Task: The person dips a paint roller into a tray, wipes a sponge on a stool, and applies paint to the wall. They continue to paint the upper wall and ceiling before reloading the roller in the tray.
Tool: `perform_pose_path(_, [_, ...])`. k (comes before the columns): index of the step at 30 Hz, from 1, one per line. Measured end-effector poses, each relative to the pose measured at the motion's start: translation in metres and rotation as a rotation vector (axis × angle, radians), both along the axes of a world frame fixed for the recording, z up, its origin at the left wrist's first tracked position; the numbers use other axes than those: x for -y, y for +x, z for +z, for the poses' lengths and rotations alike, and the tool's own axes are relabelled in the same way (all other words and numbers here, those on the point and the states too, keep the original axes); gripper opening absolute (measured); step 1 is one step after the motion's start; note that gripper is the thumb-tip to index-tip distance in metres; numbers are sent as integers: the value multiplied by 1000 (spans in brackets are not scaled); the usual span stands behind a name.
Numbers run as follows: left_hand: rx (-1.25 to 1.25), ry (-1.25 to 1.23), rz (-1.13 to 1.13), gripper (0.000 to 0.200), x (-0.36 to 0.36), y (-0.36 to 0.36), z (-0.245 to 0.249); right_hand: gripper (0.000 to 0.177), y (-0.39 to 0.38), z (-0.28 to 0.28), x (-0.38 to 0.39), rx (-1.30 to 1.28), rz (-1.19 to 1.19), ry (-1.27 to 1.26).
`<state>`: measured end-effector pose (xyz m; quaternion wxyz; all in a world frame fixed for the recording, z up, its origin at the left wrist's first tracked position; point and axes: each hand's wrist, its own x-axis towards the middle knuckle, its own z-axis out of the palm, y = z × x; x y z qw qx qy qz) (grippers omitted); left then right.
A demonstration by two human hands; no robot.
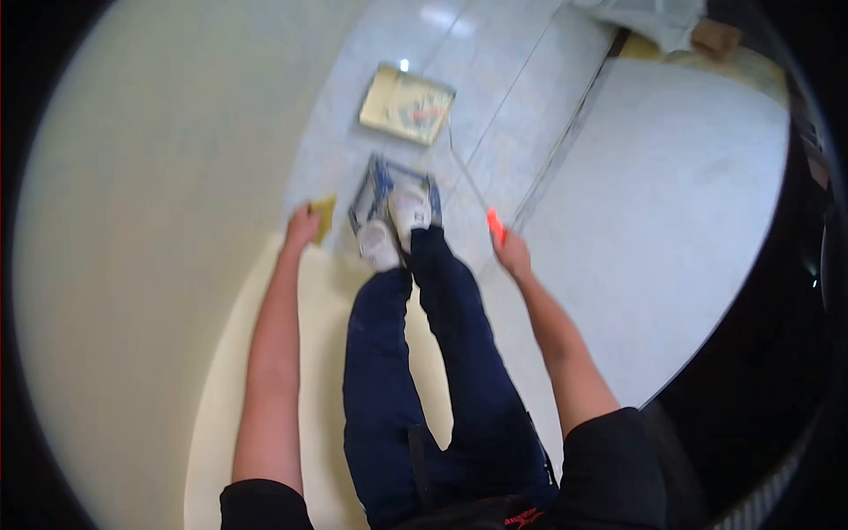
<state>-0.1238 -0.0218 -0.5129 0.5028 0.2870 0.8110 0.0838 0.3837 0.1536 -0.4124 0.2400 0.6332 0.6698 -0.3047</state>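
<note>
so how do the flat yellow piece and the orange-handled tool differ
The flat yellow piece is short and broad; the orange-handled tool is long and slender. The piece looks one colour; the tool pairs orange with grey. Both are held: the piece in the left hand, the tool in the right hand.

Two hands show, a left hand and a right hand, along with two bare forearms, two short black sleeves, two dark blue trouser legs and two white shoes. There is one long-handled tool with one orange grip, one flat yellow piece, one paint tray, one step stool and one red emblem.
</note>
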Motion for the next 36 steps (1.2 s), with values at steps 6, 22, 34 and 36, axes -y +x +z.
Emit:
perform_pose_path(6, [58, 101, 141, 43, 24, 14, 195, 58, 15, 236, 64, -316, -280, 19])
perform_pose_path(22, [958, 780, 902, 44, 22, 37, 701, 33, -72, 560, 44, -1022, -308, 252])
perform_pose_path(34, [1198, 886, 589, 37, -202, 188, 820, 33, -165, 688, -14, -1113, -144, 131])
perform_pose_path(36, [1025, 998, 559, 31, -207, 195, 816, 34, -163, 683, -13, -1249, -174, 36])
